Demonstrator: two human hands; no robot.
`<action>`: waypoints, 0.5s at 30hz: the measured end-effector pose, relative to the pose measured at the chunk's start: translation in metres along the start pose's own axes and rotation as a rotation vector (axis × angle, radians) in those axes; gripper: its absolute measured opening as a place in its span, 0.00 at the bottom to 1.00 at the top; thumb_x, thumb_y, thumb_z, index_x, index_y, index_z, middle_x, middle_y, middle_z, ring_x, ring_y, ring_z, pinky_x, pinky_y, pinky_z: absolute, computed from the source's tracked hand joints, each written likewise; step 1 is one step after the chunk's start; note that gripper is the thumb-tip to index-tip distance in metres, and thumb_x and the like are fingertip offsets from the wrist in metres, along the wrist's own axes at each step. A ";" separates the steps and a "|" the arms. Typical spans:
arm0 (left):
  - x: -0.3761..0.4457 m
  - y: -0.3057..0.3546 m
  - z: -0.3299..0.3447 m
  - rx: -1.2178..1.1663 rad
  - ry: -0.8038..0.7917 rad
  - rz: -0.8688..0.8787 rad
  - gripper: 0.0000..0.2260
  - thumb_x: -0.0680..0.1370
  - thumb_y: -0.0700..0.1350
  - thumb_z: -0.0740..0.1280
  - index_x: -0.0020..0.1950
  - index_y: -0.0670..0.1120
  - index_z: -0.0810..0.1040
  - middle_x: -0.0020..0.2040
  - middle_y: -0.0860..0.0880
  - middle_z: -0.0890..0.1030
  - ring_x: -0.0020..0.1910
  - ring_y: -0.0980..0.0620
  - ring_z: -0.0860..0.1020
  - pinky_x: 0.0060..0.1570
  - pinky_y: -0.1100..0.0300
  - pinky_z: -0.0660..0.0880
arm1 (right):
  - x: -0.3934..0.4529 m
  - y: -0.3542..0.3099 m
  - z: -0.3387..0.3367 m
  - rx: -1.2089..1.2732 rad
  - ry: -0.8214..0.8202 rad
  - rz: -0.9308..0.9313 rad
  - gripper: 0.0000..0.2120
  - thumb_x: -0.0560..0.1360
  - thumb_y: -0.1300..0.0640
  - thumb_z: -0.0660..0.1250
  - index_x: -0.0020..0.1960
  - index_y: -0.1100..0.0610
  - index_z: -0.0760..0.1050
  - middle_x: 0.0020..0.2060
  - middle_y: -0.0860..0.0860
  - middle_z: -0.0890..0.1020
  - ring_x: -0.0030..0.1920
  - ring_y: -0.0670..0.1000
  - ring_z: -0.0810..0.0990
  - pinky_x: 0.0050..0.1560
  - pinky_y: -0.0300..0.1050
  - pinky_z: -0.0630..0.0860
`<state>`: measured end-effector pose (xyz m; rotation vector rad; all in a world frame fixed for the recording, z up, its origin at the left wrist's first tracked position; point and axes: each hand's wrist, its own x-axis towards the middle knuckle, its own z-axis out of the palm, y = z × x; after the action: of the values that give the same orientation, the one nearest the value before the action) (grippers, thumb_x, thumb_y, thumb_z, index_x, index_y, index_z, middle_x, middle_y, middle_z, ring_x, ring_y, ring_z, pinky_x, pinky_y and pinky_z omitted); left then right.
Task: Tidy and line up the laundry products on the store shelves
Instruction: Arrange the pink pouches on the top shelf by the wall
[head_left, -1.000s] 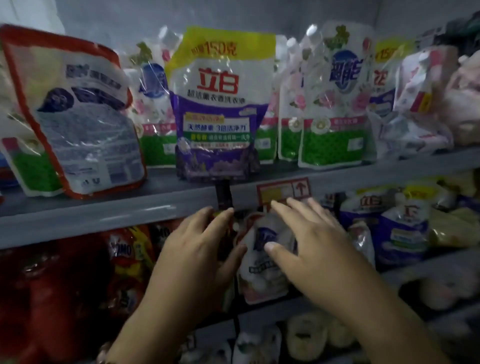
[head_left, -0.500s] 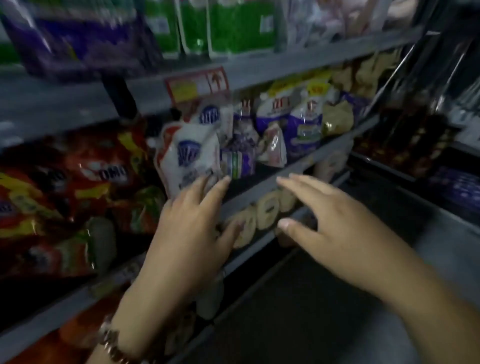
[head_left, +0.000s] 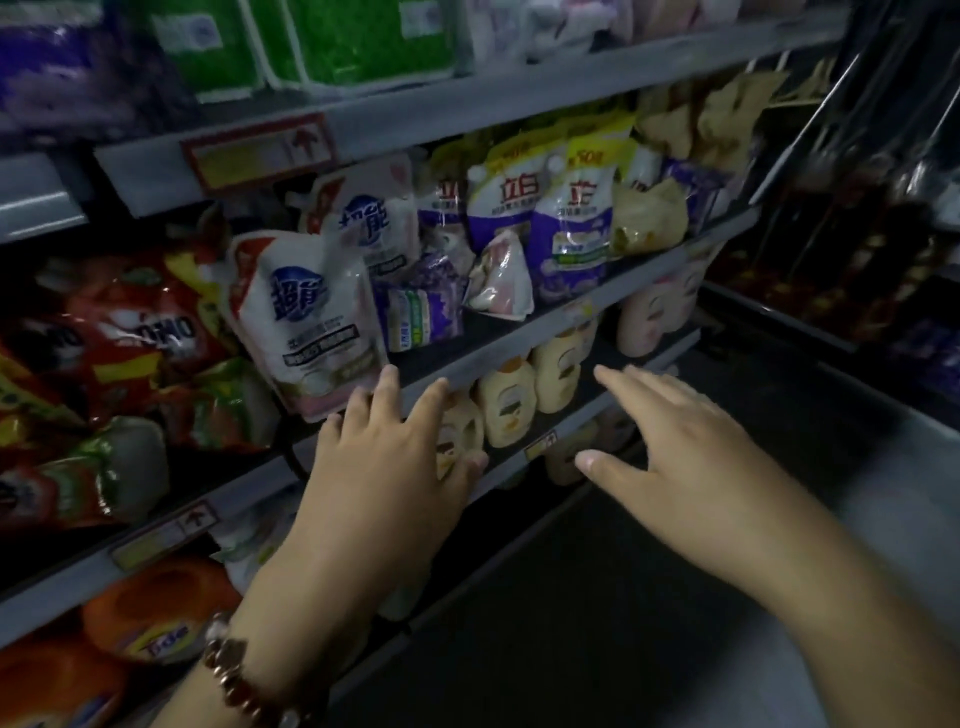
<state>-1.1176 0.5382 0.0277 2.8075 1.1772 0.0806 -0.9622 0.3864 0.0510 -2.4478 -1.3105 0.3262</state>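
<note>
The left hand has its fingers spread and nearly straight, tips at the grey metal shelf edge, just under the white soft detergent pouch with a blue logo; whether they touch it, I cannot tell. The pouch leans out over the shelf's near edge, likely the next thing to set straight. The right hand hovers apart to the right, fingers spread, holding nothing, probably ready to steady the purple-and-white refill pouches farther right.
</note>
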 end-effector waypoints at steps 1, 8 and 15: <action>0.005 0.017 -0.001 -0.002 0.017 0.000 0.34 0.79 0.68 0.53 0.80 0.59 0.43 0.82 0.46 0.44 0.80 0.43 0.48 0.77 0.46 0.51 | 0.003 0.014 -0.008 0.007 0.001 -0.020 0.34 0.79 0.40 0.60 0.79 0.42 0.47 0.78 0.41 0.52 0.78 0.46 0.48 0.75 0.45 0.47; 0.059 0.153 -0.016 -0.096 0.181 0.048 0.33 0.79 0.67 0.55 0.80 0.60 0.47 0.82 0.49 0.46 0.80 0.46 0.50 0.76 0.49 0.53 | 0.034 0.122 -0.073 0.039 0.058 -0.118 0.33 0.79 0.40 0.59 0.78 0.40 0.48 0.78 0.40 0.51 0.78 0.45 0.47 0.76 0.45 0.46; 0.105 0.195 -0.055 -0.082 0.261 -0.024 0.35 0.78 0.68 0.56 0.80 0.59 0.49 0.82 0.49 0.49 0.80 0.47 0.51 0.76 0.49 0.55 | 0.082 0.153 -0.136 -0.048 0.099 -0.256 0.33 0.79 0.39 0.57 0.79 0.40 0.45 0.79 0.41 0.48 0.78 0.45 0.45 0.76 0.46 0.42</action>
<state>-0.9110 0.4808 0.1051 2.7720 1.2255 0.4954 -0.7529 0.3506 0.1110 -2.2661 -1.5805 0.1084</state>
